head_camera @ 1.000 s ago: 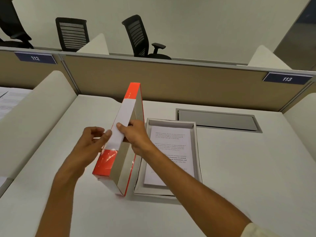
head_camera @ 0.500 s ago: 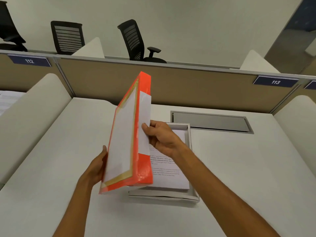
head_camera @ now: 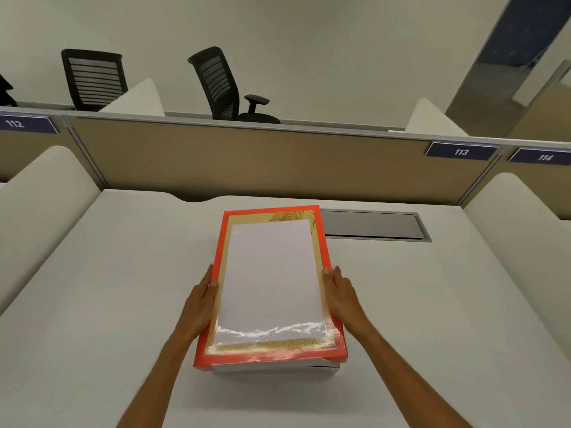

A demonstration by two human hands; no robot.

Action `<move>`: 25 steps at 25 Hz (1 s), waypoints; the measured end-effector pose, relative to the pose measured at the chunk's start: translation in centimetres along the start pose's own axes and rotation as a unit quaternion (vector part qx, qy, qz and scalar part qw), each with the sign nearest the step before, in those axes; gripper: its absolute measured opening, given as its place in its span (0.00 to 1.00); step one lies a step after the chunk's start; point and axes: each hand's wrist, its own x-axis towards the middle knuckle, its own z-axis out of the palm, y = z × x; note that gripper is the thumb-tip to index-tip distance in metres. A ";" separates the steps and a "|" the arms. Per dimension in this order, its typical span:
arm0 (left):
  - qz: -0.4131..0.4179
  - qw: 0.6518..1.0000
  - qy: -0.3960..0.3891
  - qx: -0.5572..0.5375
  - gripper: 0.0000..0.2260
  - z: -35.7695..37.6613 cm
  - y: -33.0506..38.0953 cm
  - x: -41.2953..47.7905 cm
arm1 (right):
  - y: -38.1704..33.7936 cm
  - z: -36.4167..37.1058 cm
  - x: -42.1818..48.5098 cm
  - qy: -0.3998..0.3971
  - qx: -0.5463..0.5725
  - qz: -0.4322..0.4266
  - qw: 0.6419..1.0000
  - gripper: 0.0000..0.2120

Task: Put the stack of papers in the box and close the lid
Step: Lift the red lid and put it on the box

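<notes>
Centre frame, left hand (head_camera: 202,299) and right hand (head_camera: 340,296) grip the orange lid (head_camera: 272,285) atop the box (head_camera: 278,369).

112, 113, 114 on partition nameplates (head_camera: 461,152)

A person's left hand (head_camera: 202,299) and right hand (head_camera: 340,296) press against the long sides of an orange-edged lid (head_camera: 272,285) lying flat over a white box (head_camera: 278,369) on a pale desk (head_camera: 432,304). A strip of the box shows beneath the lid's near edge. Behind a tan partition (head_camera: 247,159) with plates numbered 112, 113 and 114 stand black office chairs (head_camera: 222,84).
</notes>
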 end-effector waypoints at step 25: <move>-0.001 0.982 0.056 0.181 0.25 3.5 -3.0 1.5 | 6.4 3.3 2.6 0.078 -0.020 0.010 0.997 0.23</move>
